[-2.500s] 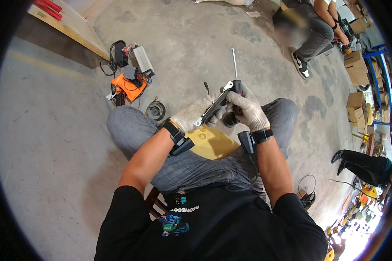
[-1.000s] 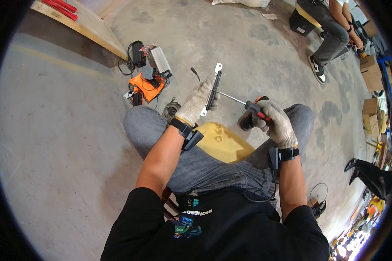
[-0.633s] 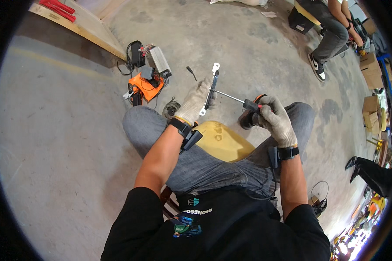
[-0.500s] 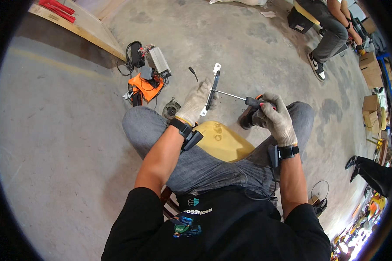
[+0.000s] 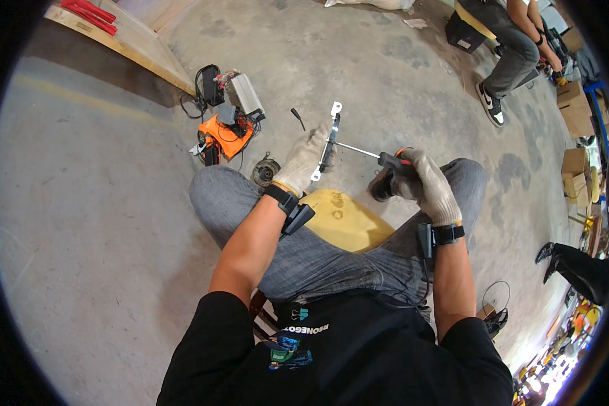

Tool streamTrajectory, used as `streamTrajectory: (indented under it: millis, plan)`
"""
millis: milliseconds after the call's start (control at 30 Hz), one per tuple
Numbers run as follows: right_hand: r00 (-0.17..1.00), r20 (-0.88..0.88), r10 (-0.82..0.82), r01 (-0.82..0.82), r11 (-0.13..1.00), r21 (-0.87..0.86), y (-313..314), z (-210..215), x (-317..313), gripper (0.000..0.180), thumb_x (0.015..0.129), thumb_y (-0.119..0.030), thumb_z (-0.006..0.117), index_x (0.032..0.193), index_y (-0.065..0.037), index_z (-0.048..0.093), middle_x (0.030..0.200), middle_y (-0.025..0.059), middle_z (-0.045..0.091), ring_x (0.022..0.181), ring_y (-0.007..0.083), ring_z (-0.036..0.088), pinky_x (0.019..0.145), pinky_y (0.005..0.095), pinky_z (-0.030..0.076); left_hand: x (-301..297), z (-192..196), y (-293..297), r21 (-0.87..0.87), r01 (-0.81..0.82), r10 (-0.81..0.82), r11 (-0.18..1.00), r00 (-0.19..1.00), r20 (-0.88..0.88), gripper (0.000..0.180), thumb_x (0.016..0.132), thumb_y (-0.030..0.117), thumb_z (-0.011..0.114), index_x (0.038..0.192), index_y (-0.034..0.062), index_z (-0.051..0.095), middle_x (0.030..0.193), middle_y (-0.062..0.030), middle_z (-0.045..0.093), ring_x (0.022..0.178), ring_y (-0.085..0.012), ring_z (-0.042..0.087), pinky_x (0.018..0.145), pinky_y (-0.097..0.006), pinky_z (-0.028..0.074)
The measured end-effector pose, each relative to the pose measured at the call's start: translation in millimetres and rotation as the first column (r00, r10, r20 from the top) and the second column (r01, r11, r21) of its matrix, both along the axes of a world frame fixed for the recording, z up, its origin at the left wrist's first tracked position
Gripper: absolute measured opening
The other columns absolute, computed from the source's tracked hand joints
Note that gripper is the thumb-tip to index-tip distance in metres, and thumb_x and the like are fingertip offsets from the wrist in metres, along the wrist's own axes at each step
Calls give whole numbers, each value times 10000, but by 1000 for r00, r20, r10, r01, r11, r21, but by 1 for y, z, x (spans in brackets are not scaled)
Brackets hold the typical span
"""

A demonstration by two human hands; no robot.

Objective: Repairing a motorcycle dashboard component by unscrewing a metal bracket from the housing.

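In front of my knees, my gloved left hand (image 5: 303, 161) is closed around a narrow black part with white metal mounting tabs (image 5: 335, 108) at both ends. It is held tilted, nearly on end. My gloved right hand (image 5: 431, 186) grips a screwdriver (image 5: 388, 160) by its black and red handle. The shaft runs leftward, and its tip meets the side of the black part near its middle. Whether a screw sits under the tip is too small to make out. Both hands are above a yellow seat edge (image 5: 348, 220) between my legs.
On the floor ahead lie an orange cloth (image 5: 227, 137) with electronic parts, a silver metal box (image 5: 248, 93), a round metal part (image 5: 265, 169) and a short black cable (image 5: 298, 118). A wooden table (image 5: 125, 46) holds red-handled tools. Another person (image 5: 511, 54) sits at the far right, near cardboard boxes (image 5: 575, 111).
My right hand has turned on the screwdriver handle, its fingers now wrapped lower and further round. My left hand and the black part have barely moved.
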State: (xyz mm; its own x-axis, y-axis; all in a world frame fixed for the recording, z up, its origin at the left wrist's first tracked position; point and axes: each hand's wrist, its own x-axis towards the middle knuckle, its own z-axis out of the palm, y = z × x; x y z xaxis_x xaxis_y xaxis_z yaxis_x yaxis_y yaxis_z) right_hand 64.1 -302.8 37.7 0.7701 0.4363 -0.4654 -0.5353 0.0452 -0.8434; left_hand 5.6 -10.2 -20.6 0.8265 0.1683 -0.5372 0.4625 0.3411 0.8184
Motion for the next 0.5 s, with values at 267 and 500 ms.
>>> streamTrajectory:
  millis: [267, 500]
  plan:
    - [984, 79, -157, 149, 983, 104, 7, -8, -3, 478, 1058, -412, 611, 1308, -4, 603, 896, 50, 639, 654, 111, 554, 566, 262, 434, -1, 15, -4, 34, 22, -23, 999, 999, 43, 526, 1061, 602, 504, 1118, 95, 629, 840, -32, 679, 636, -123, 627, 580, -299, 561]
    - [970, -68, 232, -234, 972, -19, -24, -22, 44, 527, 1004, -298, 710, 1393, 3, 521, 1054, 87, 626, 913, 185, 647, 808, 309, 543, -1, 13, -5, 29, 18, -18, 999, 1000, 1, 510, 1075, 578, 495, 1089, 84, 621, 827, -30, 668, 649, -122, 635, 612, -294, 571]
